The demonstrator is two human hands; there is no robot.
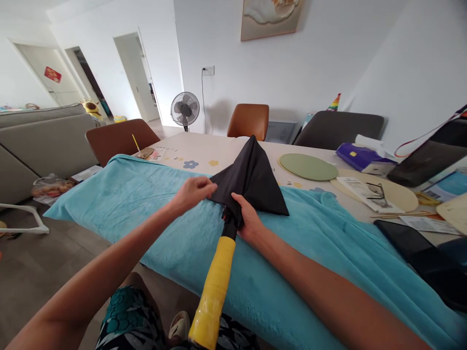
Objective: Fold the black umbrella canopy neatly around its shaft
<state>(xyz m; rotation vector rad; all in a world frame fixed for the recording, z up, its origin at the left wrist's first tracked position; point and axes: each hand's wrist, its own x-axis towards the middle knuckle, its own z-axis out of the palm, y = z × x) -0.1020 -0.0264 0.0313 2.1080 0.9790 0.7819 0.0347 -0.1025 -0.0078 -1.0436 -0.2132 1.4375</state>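
Note:
A black umbrella (251,180) with a yellow handle (215,291) lies over a turquoise blanket (146,204) on the table, its canopy collapsed into a pointed fold. My left hand (192,193) pinches the left edge of the black fabric. My right hand (245,218) is wrapped round the gathered canopy just above the handle. The handle points back towards my lap.
A green round mat (308,166), beige mats, papers with glasses (375,190), a purple tissue pack (359,158) and dark devices (419,248) lie to the right. Chairs (248,120) ring the table. A fan (185,110) stands behind, a grey sofa (40,141) at left.

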